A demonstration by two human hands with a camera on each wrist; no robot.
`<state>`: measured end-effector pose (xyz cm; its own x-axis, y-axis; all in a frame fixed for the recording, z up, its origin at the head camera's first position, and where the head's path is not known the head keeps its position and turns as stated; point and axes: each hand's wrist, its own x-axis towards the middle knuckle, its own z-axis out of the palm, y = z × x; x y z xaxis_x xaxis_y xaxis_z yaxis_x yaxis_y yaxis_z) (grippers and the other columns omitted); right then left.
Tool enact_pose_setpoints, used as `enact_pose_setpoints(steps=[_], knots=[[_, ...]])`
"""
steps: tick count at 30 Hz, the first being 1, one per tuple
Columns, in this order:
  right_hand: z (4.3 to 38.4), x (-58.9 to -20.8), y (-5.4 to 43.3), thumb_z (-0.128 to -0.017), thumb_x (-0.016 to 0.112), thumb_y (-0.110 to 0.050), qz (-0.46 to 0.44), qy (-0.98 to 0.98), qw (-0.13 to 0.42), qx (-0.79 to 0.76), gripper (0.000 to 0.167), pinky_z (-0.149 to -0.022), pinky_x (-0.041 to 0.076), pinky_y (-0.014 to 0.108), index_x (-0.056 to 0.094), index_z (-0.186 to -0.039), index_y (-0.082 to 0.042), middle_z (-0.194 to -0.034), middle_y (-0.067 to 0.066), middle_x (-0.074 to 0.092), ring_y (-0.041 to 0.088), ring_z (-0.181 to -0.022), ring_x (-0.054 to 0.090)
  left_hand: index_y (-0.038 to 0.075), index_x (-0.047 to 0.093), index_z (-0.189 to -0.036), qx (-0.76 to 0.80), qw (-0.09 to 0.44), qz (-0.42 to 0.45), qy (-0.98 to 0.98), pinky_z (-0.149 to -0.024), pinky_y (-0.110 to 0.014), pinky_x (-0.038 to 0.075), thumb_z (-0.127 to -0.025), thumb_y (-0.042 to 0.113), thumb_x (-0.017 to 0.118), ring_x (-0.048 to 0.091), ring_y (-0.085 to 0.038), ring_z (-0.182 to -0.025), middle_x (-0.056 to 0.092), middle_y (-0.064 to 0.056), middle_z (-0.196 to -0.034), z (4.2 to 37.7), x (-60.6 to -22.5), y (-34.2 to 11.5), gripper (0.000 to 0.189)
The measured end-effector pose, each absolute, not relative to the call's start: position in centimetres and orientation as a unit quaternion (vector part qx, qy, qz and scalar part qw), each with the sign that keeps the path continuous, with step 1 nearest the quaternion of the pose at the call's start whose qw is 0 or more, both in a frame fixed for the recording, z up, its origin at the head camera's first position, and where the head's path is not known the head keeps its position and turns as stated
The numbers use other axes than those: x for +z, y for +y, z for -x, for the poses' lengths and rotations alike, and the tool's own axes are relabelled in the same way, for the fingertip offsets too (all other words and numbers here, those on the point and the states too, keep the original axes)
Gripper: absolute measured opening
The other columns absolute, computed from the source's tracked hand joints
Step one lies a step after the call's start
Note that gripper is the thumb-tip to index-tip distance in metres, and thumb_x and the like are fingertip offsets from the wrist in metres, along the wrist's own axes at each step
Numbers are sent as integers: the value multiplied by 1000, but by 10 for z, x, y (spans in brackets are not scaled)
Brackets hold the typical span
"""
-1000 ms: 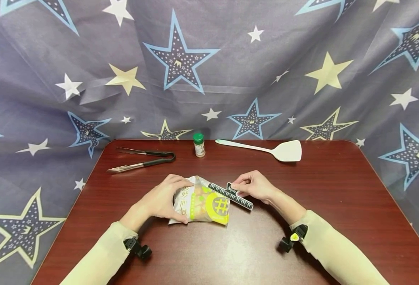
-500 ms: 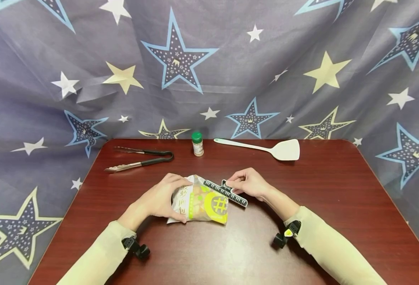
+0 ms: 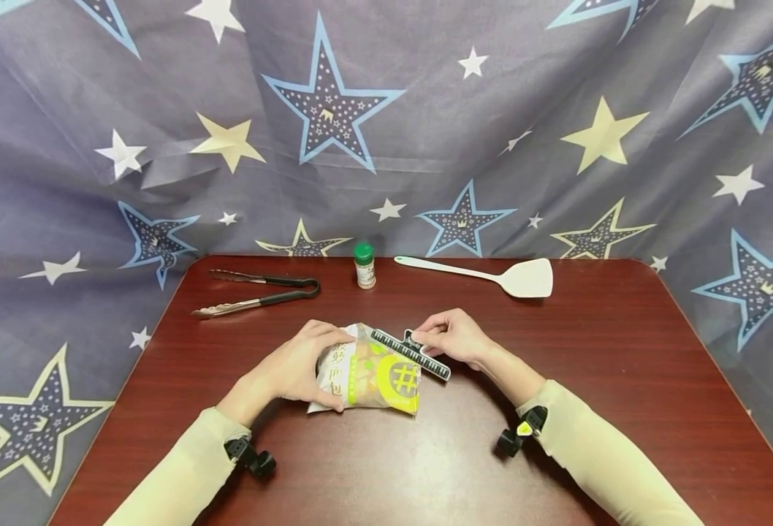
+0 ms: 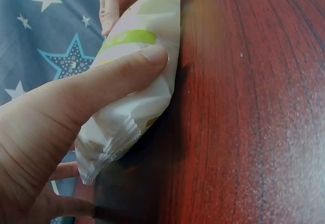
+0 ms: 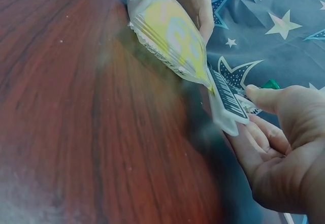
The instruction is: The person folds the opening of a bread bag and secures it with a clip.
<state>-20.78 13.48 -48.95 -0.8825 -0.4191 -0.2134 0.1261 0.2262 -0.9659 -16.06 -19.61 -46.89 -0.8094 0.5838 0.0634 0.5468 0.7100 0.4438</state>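
Observation:
A white and yellow-green bread bag point(image 3: 376, 380) lies tilted at the middle of the table. My left hand point(image 3: 297, 365) grips its left end, thumb on the near side; the left wrist view shows that thumb point(image 4: 122, 76) across the wrapper. On the bag's upper right corner sits a long bag clip point(image 3: 409, 354) with a piano-key pattern. My right hand point(image 3: 459, 337) pinches the clip's handle between thumb and fingers. In the right wrist view, the clip point(image 5: 226, 99) stands against the bag's corner, its jaws slightly apart at the near end.
Tongs point(image 3: 261, 296) with black handles lie at the back left. A green-capped seasoning bottle point(image 3: 364, 267) stands at the back middle, and a white spatula point(image 3: 524, 277) lies to its right. A star-patterned cloth point(image 3: 386, 131) hangs behind the table.
My right hand has moved left with the clip, which now overlaps more of the bag's upper right corner. My left hand keeps its grip on the bag.

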Motion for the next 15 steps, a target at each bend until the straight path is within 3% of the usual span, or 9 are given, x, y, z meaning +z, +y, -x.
enact_pose_setpoints(steps=[15], knots=[[214,-488,125,-96,78,-10,95,756,217,-610,21,-74,66,37,78,-105,8,-80,5,79,14,-70,76,17,64,-144,228,28,-319,919,-108,-48,54,-54,60,101,50,-23,-136,63,-3,-138,161,-471,-195,107]])
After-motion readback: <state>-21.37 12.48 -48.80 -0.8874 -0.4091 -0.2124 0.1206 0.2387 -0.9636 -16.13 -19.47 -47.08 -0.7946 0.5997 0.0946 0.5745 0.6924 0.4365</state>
